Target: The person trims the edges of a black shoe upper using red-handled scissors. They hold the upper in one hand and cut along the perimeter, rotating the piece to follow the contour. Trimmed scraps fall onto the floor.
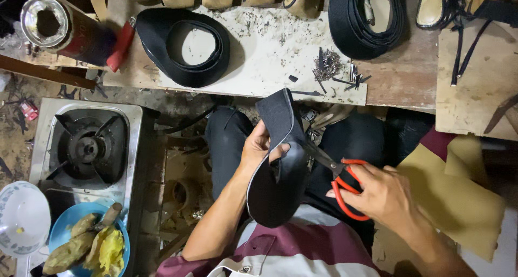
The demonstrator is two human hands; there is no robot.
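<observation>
At frame centre the left hand (258,147) clasps a curved black sole piece (278,171) over the lap. The right hand (383,193), fingers closed through red-handled scissors (345,182), seemingly bites at its right edge. The workbench edge (270,90) sits just above; open room lower right.

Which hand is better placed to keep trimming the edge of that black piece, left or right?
Right, most likely. The right hand already grips the red-handled scissors, whose blades meet the edge of the black curved piece. The left hand is occupied holding that piece up, thumb across its face.
</observation>
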